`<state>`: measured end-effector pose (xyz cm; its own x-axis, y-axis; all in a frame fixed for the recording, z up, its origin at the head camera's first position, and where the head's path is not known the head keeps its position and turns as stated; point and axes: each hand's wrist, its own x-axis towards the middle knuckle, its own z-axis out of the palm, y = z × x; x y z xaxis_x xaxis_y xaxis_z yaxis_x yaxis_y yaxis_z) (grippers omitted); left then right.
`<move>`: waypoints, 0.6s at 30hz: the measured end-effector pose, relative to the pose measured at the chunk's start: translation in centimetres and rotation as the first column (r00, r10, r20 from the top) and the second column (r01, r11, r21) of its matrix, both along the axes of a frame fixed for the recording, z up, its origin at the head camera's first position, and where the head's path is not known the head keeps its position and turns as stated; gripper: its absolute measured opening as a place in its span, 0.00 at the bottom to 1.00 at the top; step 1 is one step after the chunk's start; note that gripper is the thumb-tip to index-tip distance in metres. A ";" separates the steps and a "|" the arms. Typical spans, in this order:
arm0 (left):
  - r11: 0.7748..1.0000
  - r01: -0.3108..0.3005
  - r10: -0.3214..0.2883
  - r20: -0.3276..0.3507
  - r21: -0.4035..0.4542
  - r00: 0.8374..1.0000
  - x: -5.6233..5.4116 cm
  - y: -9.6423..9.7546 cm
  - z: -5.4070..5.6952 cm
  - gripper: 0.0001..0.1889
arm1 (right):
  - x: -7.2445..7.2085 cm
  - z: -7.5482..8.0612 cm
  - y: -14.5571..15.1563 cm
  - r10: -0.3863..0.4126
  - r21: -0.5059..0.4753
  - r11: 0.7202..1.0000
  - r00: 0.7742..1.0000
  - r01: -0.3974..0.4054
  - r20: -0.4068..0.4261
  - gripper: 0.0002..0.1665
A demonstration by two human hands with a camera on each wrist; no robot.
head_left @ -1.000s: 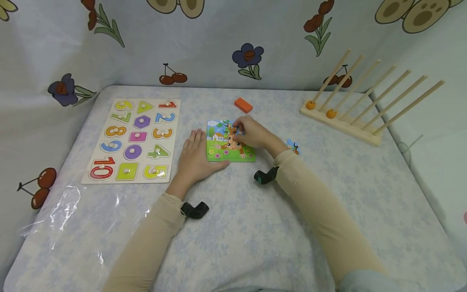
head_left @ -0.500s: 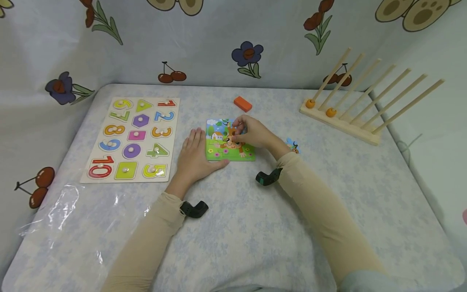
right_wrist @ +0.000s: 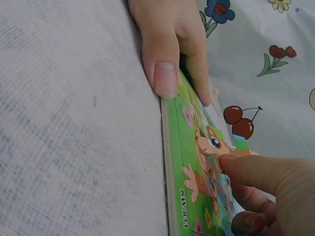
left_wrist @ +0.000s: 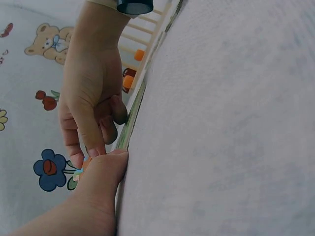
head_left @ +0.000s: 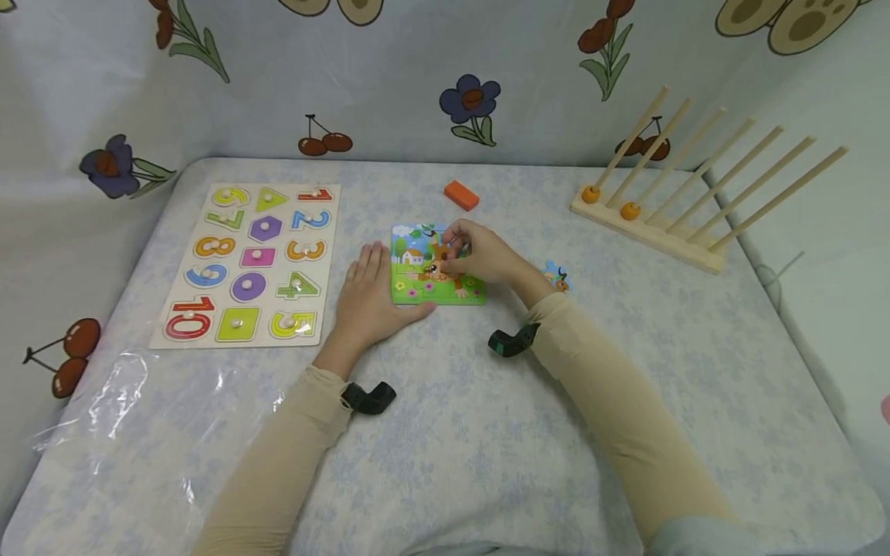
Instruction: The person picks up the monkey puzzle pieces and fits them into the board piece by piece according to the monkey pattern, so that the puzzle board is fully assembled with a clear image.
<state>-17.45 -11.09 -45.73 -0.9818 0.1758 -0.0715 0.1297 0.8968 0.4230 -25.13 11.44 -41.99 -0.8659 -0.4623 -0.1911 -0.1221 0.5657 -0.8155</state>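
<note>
A small jigsaw puzzle [head_left: 410, 292] with a cartoon monkey on green grass lies mid-table in the head view. My left hand [head_left: 368, 293] rests flat along its left side, fingers straight, thumb at the near edge. From the right, my right hand [head_left: 483, 251] reaches over the picture and pinches a puzzle piece [right_wrist: 214, 142] showing part of the monkey's face. In the right wrist view that piece stands tilted above the board. Another blue puzzle piece [head_left: 557, 276] lies on the cloth beside my right wrist, partly hidden by the sleeve.
Left of the puzzle lies a number-and-shape board [head_left: 278, 297]. An orange block [head_left: 462, 195] is behind the puzzle. A wooden peg rack [head_left: 653, 232] with two orange beads stands at the back right. Clear plastic [head_left: 118, 394] lies at the front left.
The puzzle piece under my right fingertips has tilted, so less of the monkey's face shows. Both hands stay nearly in place; the whole head view has shifted slightly.
</note>
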 end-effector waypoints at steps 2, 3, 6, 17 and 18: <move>1.000 0.000 0.000 0.002 0.003 1.000 0.0 0.0 0.0 0.68 | 0.1 0.0 0.0 -0.010 0.001 1.000 1.000 0.010 -0.017 0.21; 1.000 -0.001 0.001 0.003 0.003 1.000 0.0 0.0 0.0 0.68 | 0.1 0.0 0.1 -0.015 0.001 1.000 1.000 0.015 -0.026 0.21; 1.000 0.000 0.000 0.004 0.004 1.000 0.0 0.0 0.0 0.68 | 0.1 0.1 0.2 -0.031 -0.010 0.999 0.999 0.030 -0.040 0.21; 1.000 0.002 -0.002 0.013 0.001 1.000 -0.1 0.0 0.2 0.68 | -0.2 -0.3 0.5 -0.044 -0.035 0.998 0.999 0.043 -0.023 0.21; 1.000 0.003 -0.003 0.013 -0.001 1.000 -0.1 0.0 0.2 0.68 | -0.1 -0.3 0.5 -0.049 -0.037 0.998 0.999 0.048 -0.019 0.21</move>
